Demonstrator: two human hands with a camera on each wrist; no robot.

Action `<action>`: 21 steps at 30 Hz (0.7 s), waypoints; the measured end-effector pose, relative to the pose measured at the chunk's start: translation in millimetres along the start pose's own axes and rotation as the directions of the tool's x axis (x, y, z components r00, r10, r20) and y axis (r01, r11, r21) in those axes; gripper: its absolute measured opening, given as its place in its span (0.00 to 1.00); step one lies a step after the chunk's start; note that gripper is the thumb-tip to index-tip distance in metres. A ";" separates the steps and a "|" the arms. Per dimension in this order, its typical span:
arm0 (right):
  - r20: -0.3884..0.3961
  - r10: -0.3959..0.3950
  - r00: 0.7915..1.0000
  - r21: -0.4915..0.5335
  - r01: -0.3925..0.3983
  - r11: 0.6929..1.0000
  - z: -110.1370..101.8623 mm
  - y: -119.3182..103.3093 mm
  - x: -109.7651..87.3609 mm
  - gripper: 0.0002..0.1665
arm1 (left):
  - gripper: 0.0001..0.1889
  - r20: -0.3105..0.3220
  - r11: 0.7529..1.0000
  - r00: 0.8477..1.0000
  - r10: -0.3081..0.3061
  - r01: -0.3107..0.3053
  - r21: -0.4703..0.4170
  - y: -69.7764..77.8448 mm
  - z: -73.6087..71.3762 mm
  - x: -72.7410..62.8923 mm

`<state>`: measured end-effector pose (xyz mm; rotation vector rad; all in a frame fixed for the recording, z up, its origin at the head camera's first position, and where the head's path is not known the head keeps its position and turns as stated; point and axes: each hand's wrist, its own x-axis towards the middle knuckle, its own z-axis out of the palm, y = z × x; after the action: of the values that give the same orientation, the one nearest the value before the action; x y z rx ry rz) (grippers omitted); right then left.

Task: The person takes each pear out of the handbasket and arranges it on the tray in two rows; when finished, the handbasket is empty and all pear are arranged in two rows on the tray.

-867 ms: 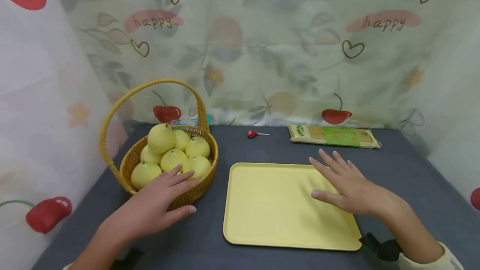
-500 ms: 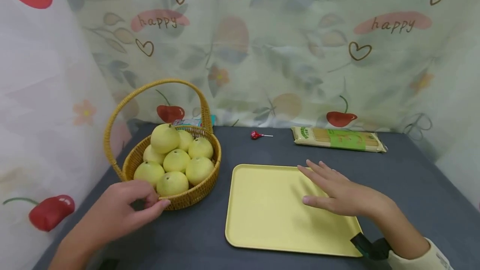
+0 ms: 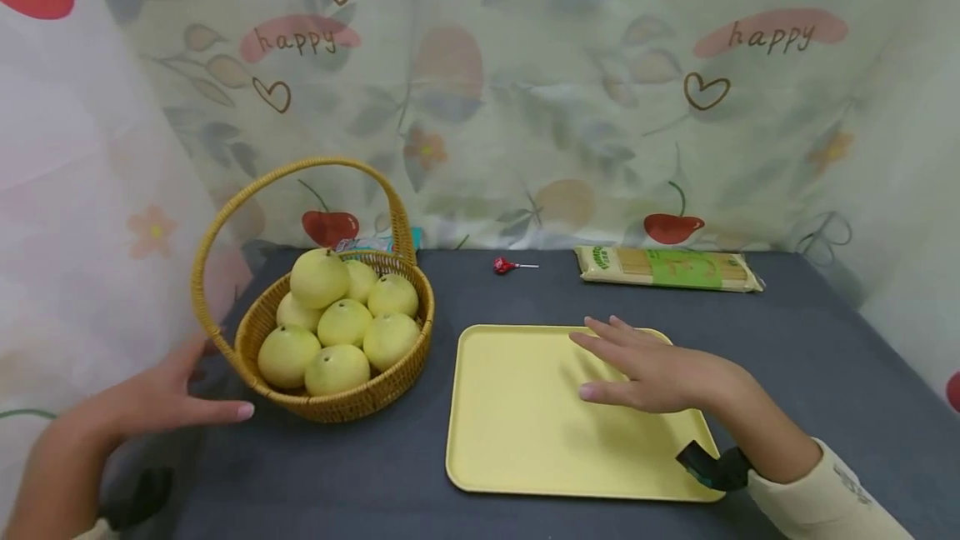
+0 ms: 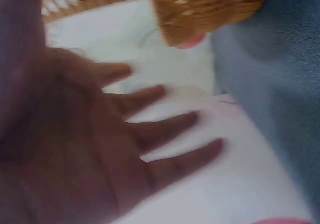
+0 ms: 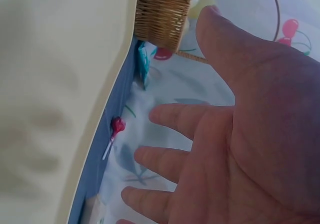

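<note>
A wicker basket (image 3: 375,397) with a tall arched handle stands at the left of the table, heaped with several pale yellow-green round fruits (image 3: 343,322). My left hand (image 3: 150,398) is just left of the basket, thumb pointing toward its rim and fingers partly behind the handle's base. Its fingers are spread and hold nothing in the left wrist view, where the hand (image 4: 100,134) is blurred. Over the yellow tray (image 3: 525,407) hovers my right hand (image 3: 652,369), palm down with fingers extended. The right wrist view shows that palm (image 5: 210,154) bare.
Along the back edge lie a red-wrapped lollipop (image 3: 504,266) and a long packet of noodles (image 3: 667,267) with a green label. A blue packet (image 3: 375,242) is partly hidden behind the basket. Patterned cloth (image 3: 525,107) encloses the back and sides of the dark table.
My left hand has moved from the front of the basket to its left side, its fingers curling near the front rim midway, then spreading. My right hand has drifted left over the tray.
</note>
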<state>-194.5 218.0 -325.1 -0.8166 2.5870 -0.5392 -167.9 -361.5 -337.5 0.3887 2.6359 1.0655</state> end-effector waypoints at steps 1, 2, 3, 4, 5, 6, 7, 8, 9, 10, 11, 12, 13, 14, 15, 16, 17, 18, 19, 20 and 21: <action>0.008 0.003 1.000 0.000 -0.003 1.000 -0.4 -1.4 1.2 0.49 | 0.55 -0.040 1.000 0.999 0.026 -0.026 0.001 -2.1 -1.6 3.9; 0.013 0.003 1.000 -0.002 -0.003 1.000 -0.6 -2.5 2.4 0.49 | 0.59 -0.081 0.998 0.994 0.067 -0.067 0.010 -4.3 -2.3 8.9; 0.015 0.003 1.000 -0.006 -0.003 1.000 -0.4 -3.2 3.6 0.49 | 0.61 -0.127 0.994 0.986 0.112 -0.110 0.017 -6.3 -1.7 14.7; 0.017 0.002 1.000 -0.007 -0.002 1.000 -0.1 -4.1 4.8 0.49 | 0.61 -0.148 0.993 0.982 0.118 -0.117 0.015 -7.1 0.0 19.2; 0.017 -0.001 1.000 -0.005 0.001 1.000 0.4 -4.7 6.1 0.49 | 0.60 -0.163 0.992 0.979 0.125 -0.122 0.028 -8.2 3.7 23.2; 0.017 -0.006 1.000 -0.004 0.006 1.000 1.2 -5.5 7.3 0.49 | 0.57 -0.179 0.992 0.976 0.125 -0.124 0.016 -8.4 8.9 25.9; 0.020 -0.009 1.000 -0.003 0.010 1.000 2.4 -5.5 9.0 0.49 | 0.55 -0.199 0.991 0.971 0.133 -0.136 -0.001 -9.1 14.7 28.7; 0.023 -0.016 1.000 -0.002 0.016 1.000 3.6 -5.8 10.6 0.49 | 0.53 -0.222 0.989 0.965 0.139 -0.147 -0.018 -9.8 20.6 30.4; 0.027 -0.023 0.999 0.000 0.023 1.000 4.9 -6.3 12.3 0.49 | 0.50 -0.243 0.987 0.960 0.136 -0.153 -0.052 -10.3 26.9 31.1; 0.033 -0.030 0.999 0.000 0.030 1.000 6.0 -6.8 14.0 0.48 | 0.48 -0.255 0.985 0.958 0.129 -0.154 -0.080 -11.0 32.4 30.9; 0.037 -0.041 0.998 0.003 0.041 0.999 6.8 -7.3 15.9 0.48 | 0.46 -0.282 0.981 0.949 0.141 -0.173 -0.093 -12.4 36.9 31.0; 0.042 -0.050 0.998 0.000 0.050 0.999 7.8 -7.7 18.2 0.48 | 0.45 -0.304 0.976 0.941 0.147 -0.188 -0.111 -13.6 40.0 30.5; 0.045 -0.061 0.997 -0.001 0.061 0.998 8.6 -8.2 21.1 0.47 | 0.44 -0.321 0.973 0.935 0.151 -0.198 -0.119 -15.6 41.9 30.7; 0.043 -0.075 0.996 -0.001 0.075 0.997 9.1 -9.2 24.3 0.47 | 0.43 -0.335 0.972 0.930 0.152 -0.202 -0.121 -17.3 43.5 30.8; 0.043 -0.091 0.995 -0.002 0.091 0.996 9.4 -10.0 28.0 0.47 | 0.43 -0.345 0.971 0.925 0.158 -0.208 -0.115 -19.0 44.6 31.4; 0.040 -0.108 0.993 -0.003 0.108 0.994 9.4 -10.8 32.5 0.47 | 0.43 -0.350 0.972 0.922 0.165 -0.212 -0.101 -20.6 45.3 31.9; 0.033 -0.127 0.991 0.001 0.127 0.992 9.2 -11.8 37.3 0.47 | 0.44 -0.354 0.973 0.919 0.171 -0.215 -0.087 -21.7 45.4 32.5; 0.026 -0.146 0.989 0.003 0.146 0.989 9.1 -12.8 42.5 0.47 | 0.44 -0.355 0.974 0.919 0.172 -0.212 -0.077 -22.3 45.4 32.9; 0.019 -0.169 0.985 0.011 0.169 0.986 8.4 -14.0 47.8 0.47 | 0.45 -0.354 0.975 0.919 0.172 -0.210 -0.069 -22.9 45.3 33.4; 0.011 -0.193 0.981 0.019 0.193 0.981 7.6 -15.4 53.2 0.48 | 0.45 -0.353 0.976 0.919 0.175 -0.210 -0.064 -23.6 45.2 34.1; 0.003 -0.218 0.976 0.027 0.218 0.976 6.7 -16.9 58.7 0.48 | 0.46 -0.353 0.977 0.919 0.175 -0.208 -0.055 -24.2 45.3 34.9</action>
<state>-228.4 168.0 -336.6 -1.0991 2.4934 -0.6309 -188.1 -337.7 -391.1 0.4877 2.8842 1.4297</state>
